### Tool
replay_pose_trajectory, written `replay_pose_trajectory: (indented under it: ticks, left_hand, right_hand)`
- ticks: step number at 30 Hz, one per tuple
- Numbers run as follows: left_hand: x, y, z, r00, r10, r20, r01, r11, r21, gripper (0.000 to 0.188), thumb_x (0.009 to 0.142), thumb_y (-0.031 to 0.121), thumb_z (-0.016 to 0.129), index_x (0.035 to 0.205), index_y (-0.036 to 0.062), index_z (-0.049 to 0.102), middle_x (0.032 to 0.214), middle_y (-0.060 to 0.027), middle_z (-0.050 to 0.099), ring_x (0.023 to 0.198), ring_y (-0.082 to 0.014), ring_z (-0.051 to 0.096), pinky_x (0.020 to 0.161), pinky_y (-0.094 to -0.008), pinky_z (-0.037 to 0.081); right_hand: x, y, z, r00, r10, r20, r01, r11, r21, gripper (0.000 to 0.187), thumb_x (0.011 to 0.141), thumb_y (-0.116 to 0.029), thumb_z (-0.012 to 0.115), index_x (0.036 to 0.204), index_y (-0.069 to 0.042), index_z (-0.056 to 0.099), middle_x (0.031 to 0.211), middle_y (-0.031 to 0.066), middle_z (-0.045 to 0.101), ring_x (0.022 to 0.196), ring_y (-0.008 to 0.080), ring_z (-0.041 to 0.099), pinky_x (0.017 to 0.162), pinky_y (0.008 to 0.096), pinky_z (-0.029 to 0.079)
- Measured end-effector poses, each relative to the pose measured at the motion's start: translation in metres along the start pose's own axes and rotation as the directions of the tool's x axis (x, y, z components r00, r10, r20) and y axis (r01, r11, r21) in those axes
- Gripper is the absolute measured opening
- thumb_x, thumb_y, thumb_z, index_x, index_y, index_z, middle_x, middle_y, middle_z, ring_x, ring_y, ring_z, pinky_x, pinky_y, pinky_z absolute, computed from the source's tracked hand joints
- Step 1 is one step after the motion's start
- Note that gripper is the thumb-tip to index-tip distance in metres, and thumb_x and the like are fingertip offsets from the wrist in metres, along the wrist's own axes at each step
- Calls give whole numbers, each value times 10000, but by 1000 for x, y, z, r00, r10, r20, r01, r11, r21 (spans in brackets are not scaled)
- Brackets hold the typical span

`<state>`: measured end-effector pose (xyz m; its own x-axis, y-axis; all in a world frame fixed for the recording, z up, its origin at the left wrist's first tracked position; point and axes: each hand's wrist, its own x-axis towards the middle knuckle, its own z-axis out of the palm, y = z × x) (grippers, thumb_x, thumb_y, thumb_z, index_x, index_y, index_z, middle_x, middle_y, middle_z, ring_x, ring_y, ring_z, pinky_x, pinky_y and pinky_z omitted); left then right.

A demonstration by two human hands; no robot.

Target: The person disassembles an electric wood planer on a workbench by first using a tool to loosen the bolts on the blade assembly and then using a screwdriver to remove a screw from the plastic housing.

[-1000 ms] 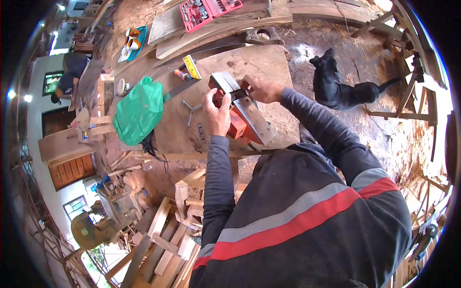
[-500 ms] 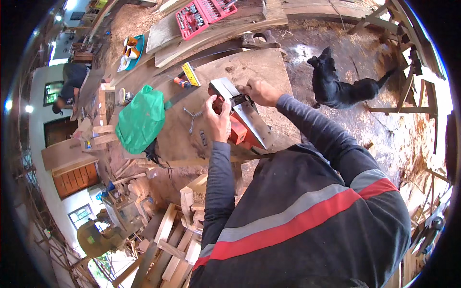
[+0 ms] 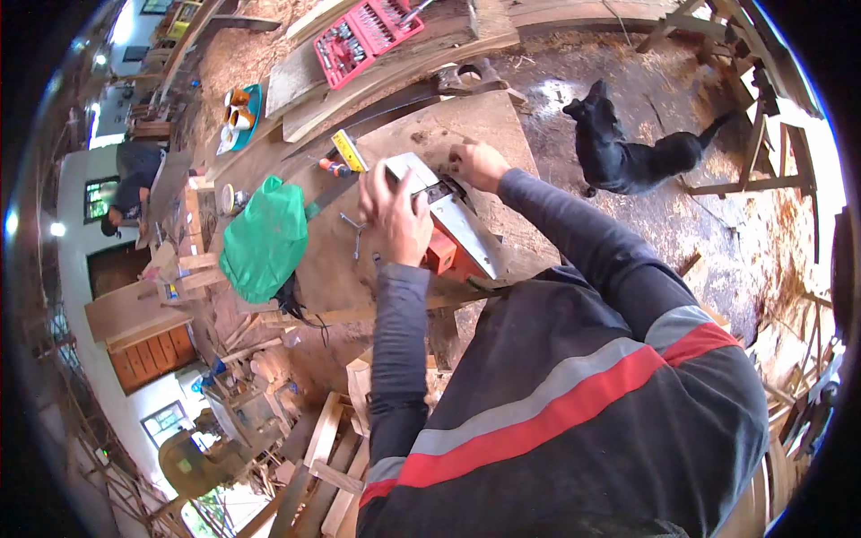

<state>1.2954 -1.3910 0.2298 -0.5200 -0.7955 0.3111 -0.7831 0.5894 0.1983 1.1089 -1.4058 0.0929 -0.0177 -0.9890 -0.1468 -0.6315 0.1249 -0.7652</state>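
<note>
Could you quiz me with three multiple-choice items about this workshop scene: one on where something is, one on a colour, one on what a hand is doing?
1. Where does the crumpled green plastic bag lie?
A. On the wooden workbench, to the person's left of the power tool
B. On the floor by the dog
C. In the red case

2. What colour is the open socket-set case at the top?
A. Blue
B. Red
C. Yellow

3. What is the left hand doing?
A. Hanging free
B. Holding a cup
C. Resting on the silver and orange power tool

Answers: 1 A, the bag lies on the bench; 2 B, the tray is red; 3 C, the palm covers the tool.
</note>
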Motion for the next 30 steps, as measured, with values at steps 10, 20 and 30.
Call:
replay_pose_trajectory:
  ticks: [10, 20, 30]
  left_hand:
    - [79, -30, 29, 625, 453, 636, -592, 806, 8, 146, 711, 225, 711, 821, 167, 788, 1158, -116, 648, 1303, -391, 443, 1069, -592, 296]
    - [91, -34, -2, 789, 430, 439, -449, 891, -65, 254, 897, 282, 665, 938, 37, 715, 1064, -111, 669, 1087, -333, 589, 945, -445, 439]
    - [7, -66, 17, 894, -164, 417, 386, 755, -530, 838, 866, 271, 716, 1481, -89, 275, 1458, -312, 396, 1376, -407, 391, 1158, -459, 304]
  right_hand:
    - [-60, 45, -23, 923, 146, -355, -28, 949, 315, 322, 873, -136, 611, 1151, 22, 649, 974, 243, 714, 943, 407, 695, 841, 449, 547]
    - [-86, -11, -28, 959, 73, -275, 22, 945, 326, 394, 984, -370, 573, 946, 5, 688, 941, 276, 682, 912, 432, 674, 791, 490, 526]
    - [-35, -50, -2, 985, -174, -17, 172, 946, 276, 298, 937, -279, 581, 958, 13, 635, 918, 279, 670, 910, 449, 658, 794, 514, 504]
